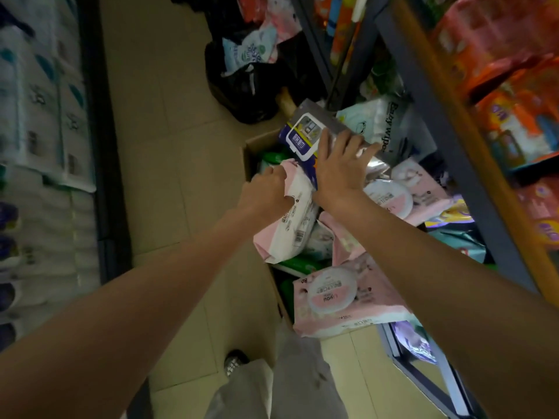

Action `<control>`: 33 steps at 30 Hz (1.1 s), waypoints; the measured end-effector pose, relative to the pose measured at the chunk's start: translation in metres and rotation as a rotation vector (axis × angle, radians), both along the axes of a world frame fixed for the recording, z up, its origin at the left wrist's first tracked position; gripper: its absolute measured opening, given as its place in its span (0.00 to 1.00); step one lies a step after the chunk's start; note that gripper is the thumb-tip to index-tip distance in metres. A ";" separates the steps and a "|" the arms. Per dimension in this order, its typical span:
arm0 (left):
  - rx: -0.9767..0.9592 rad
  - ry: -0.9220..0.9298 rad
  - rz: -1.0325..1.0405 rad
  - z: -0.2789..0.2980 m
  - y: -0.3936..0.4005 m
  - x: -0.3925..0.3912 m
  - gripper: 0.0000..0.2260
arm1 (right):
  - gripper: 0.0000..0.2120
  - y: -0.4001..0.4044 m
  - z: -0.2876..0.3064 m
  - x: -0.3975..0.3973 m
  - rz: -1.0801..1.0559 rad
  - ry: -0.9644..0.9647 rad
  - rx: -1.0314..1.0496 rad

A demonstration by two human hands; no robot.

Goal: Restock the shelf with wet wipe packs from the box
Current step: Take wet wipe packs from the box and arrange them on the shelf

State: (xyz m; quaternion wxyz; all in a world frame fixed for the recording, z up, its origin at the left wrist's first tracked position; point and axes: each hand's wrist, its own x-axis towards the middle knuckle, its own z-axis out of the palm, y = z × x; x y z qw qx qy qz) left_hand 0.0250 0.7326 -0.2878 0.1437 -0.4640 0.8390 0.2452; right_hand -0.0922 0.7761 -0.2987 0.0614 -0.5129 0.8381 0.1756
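A cardboard box (257,145) on the floor is heaped with wet wipe packs, mostly pink and white ones. My left hand (266,192) grips a pink and white pack (290,225) by its upper end, above the box. My right hand (340,167) lies with spread fingers on a purple and silver pack (302,134), which it holds tilted over the far end of the box. Another pink pack with a round lid (332,300) lies at the near end of the box. The shelf (447,140) on the right holds a white "Baby wipes" pack (378,116) and more pink packs.
Black bags (242,86) with more packs sit on the tiled floor beyond the box. Shelves of white paper packs (39,116) line the left side of the narrow aisle. Orange and pink packages (514,101) fill the upper right shelves. My foot (234,362) stands near the box.
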 end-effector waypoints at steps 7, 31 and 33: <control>-0.025 0.039 0.002 -0.009 0.002 0.004 0.20 | 0.52 0.005 0.004 -0.003 0.036 -0.020 -0.008; 0.374 -0.062 -0.484 -0.046 0.138 0.016 0.54 | 0.48 0.179 0.001 -0.031 0.097 -0.669 0.232; 0.410 -0.039 -0.454 -0.054 0.140 0.018 0.58 | 0.48 0.182 0.000 -0.025 0.057 -0.715 0.201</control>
